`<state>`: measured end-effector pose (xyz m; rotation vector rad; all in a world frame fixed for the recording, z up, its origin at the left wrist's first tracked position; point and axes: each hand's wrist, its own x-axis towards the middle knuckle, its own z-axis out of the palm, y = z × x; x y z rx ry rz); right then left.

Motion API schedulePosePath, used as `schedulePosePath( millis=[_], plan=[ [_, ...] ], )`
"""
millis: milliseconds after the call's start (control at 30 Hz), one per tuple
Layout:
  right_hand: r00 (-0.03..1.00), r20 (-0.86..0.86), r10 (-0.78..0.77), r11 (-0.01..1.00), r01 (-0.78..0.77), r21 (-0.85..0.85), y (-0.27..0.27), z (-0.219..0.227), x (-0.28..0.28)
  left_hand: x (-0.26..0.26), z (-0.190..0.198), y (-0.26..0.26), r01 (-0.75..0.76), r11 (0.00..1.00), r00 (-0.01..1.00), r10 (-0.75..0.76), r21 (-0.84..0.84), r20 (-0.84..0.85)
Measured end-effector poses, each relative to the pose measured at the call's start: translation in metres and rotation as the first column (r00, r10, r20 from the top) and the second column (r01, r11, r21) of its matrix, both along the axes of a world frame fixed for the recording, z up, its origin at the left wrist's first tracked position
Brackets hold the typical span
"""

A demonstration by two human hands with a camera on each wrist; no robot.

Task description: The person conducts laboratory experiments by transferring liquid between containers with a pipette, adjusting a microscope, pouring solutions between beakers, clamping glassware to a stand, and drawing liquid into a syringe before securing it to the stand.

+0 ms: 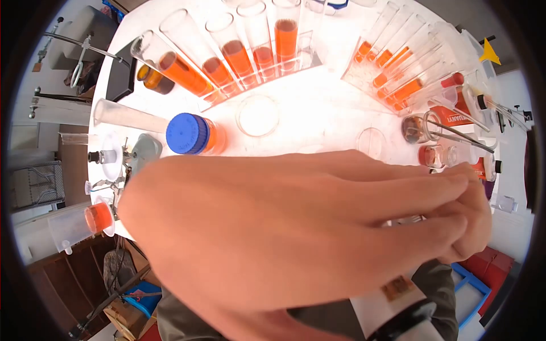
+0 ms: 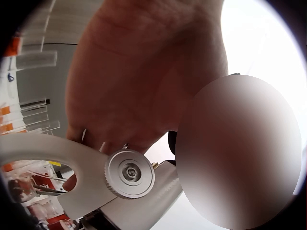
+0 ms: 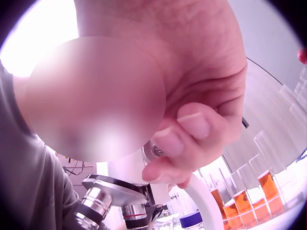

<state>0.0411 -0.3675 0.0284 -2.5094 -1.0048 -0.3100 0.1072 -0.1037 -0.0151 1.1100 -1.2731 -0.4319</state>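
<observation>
In the head view the left hand [image 1: 284, 227] fills the middle and lower part of the frame, its fingers stretched toward the right hand [image 1: 466, 221] at the right edge; what lies under them is hidden. Above, on the white bench [image 1: 318, 96], a rack of test tubes [image 1: 239, 51] with orange liquid runs across the top, and a blue-capped bottle [image 1: 190, 134] lies at the left of centre.

In the left wrist view the left hand [image 2: 139, 81] covers the upper middle, and its fingertips reach down to the white arm of a microscope [image 2: 53, 158] at the lower left, just above the silver focus knob [image 2: 129, 172]. Whether they grasp anything I cannot tell.

In the right wrist view the right hand [image 3: 192, 120] sits centre right, with fingers [image 3: 165, 143] curled round a small silver knob [image 3: 154, 152] on the microscope [image 3: 124, 184]; it seems pinched between thumb and fingertips. The objective lenses [image 3: 96, 208] show at the lower left, and orange test tubes [image 3: 249, 201] at the lower right.
</observation>
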Motion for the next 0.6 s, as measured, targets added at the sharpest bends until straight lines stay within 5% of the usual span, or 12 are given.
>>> schedulePosePath(
  millis=[100, 167, 200, 300, 333, 400, 600],
  plan=[
    [0.999, -0.001, -0.046, 0.998, 0.046, -0.033, -0.004, 0.007, 0.000, 0.004, 0.015, 0.000, 0.008, 1.000, 0.999, -0.008, 0.001, 0.041],
    [0.969, -0.203, 0.143, 0.978, -0.169, -0.120, -0.007, 0.018, 0.014, 0.006, 0.024, -0.001, 0.011, 1.000, 0.998, -0.011, 0.006, 0.064],
    [0.954, -0.214, 0.212, 0.976, -0.219, -0.009, -0.007, 0.013, 0.019, 0.007, 0.030, -0.001, 0.014, 1.000, 0.997, -0.014, 0.006, 0.077],
    [0.939, -0.318, 0.132, 0.984, -0.163, -0.072, -0.008, 0.010, 0.015, 0.013, 0.044, -0.006, 0.085, 0.988, 0.981, -0.106, 0.131, 0.161],
    [0.923, -0.273, 0.272, 0.962, -0.269, 0.046, -0.004, 0.014, 0.023, 0.018, 0.048, -0.007, 0.139, 0.956, 0.957, -0.197, 0.258, 0.211],
    [0.928, -0.257, 0.269, 0.963, -0.266, 0.045, 0.000, 0.017, 0.024, 0.023, 0.052, -0.009, 0.177, 0.921, 0.937, -0.266, 0.347, 0.229],
    [0.952, -0.127, 0.279, 0.960, -0.273, 0.061, 0.001, 0.012, 0.024, 0.020, 0.046, -0.009, 0.166, 0.954, 0.954, -0.219, 0.249, 0.205]
  ],
)
